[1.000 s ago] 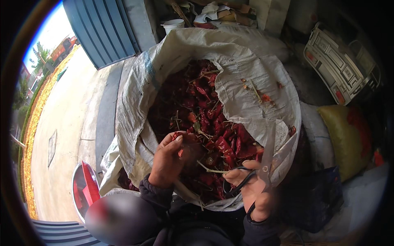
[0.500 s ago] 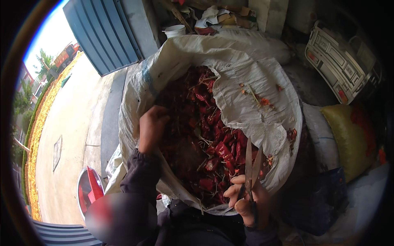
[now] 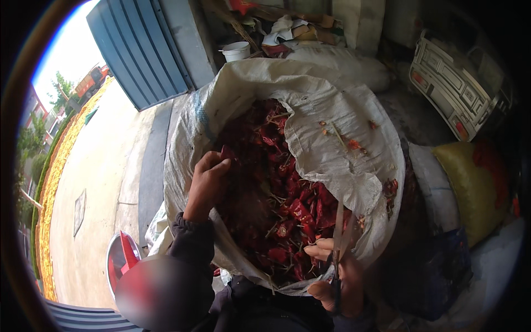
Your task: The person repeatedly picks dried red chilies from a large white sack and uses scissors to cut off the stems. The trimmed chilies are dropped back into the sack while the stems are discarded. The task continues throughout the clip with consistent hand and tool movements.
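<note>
Dried red chili peppers (image 3: 301, 213) with pale stems fill a large white woven sack (image 3: 354, 133), its rim folded outward. At the sack's left side, my left hand (image 3: 206, 182) is closed, with a dark red chili pepper (image 3: 228, 153) at its fingertips. My right hand (image 3: 337, 276) grips a pair of scissors (image 3: 339, 229) over the near right rim. Their blades point away from me and stand slightly apart, with nothing seen between them. Much of the handles is hidden by my fingers.
Left of me stands a metal basin (image 3: 114, 260) with red things inside. A white bucket (image 3: 237, 51) and a blue metal door (image 3: 141, 52) are beyond the sack. Filled sacks, one yellow (image 3: 464, 188), lie at the right, below a parked vehicle (image 3: 456, 83).
My left hand has turned and lifted a little, and a chili pepper now shows at its fingertips. The right hand with the scissors has shifted slightly, and the scissors' blades are closer together.
</note>
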Available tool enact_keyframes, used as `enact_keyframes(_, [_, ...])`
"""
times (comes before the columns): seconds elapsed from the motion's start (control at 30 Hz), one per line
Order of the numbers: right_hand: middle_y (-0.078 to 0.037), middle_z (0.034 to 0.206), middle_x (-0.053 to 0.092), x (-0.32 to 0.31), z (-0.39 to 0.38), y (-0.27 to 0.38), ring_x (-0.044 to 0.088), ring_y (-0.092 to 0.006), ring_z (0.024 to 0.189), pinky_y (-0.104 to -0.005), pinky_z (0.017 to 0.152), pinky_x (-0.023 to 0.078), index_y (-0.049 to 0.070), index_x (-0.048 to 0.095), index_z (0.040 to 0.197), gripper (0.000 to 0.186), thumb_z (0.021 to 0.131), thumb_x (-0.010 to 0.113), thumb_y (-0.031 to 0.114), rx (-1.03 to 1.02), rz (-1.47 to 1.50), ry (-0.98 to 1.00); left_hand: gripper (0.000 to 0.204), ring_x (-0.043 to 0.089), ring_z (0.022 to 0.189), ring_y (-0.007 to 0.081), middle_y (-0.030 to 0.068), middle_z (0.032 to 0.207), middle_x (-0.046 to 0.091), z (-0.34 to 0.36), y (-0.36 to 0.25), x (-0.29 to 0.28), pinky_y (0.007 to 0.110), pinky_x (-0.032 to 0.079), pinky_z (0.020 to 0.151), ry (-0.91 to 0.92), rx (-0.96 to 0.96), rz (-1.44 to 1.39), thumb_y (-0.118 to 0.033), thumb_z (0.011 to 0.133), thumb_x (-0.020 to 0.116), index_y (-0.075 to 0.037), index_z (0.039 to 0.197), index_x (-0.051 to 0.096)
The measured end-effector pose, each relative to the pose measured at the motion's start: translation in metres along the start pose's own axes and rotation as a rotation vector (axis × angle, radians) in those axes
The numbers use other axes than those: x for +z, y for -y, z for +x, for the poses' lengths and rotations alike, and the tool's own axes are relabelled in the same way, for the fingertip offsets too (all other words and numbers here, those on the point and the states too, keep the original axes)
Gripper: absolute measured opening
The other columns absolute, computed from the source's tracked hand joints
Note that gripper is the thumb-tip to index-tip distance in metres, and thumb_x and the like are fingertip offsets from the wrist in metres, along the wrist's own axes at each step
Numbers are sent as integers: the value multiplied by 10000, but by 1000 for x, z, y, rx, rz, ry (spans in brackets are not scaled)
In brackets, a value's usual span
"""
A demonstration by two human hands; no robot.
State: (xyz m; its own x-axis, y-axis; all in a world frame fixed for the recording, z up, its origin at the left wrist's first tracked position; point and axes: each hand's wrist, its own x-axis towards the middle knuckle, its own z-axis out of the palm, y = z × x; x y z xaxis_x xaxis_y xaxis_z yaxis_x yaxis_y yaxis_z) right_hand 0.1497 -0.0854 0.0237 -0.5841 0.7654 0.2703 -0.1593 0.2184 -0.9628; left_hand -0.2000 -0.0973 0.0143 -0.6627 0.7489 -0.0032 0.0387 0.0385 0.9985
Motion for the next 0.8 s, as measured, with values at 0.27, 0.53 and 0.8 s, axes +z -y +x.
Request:
enact_keyframes(0.27, [-182,1056,680,7,15,15,700,-311,936,-379,813,557,-49,583,1265,797,800,843,544,-67,-365,90,506,605,736,72,44,1068,650,-29,3,14,185,480,549,201,-134,-736,-52,1002,562,-73,1495,456])
enact_keyframes(0.53, [-169,931,698,16,9,-4,691,-307,773,-400,673,556,-43,603,1260,777,787,842,525,-75,-730,51,244,510,631,84,73,1059,663,-47,25,21,193,416,465,366,-279,-1229,-96,1022,587,-48,1261,608])
enact_keyframes(0.8, [-142,947,698,13,8,-3,655,-232,719,-354,633,538,-36,590,1262,718,788,881,419,-53,-636,39,196,624,667,142,43,815,647,-24,2,7,218,480,478,-5,-66,-711,-58,916,698,-27,1107,662])
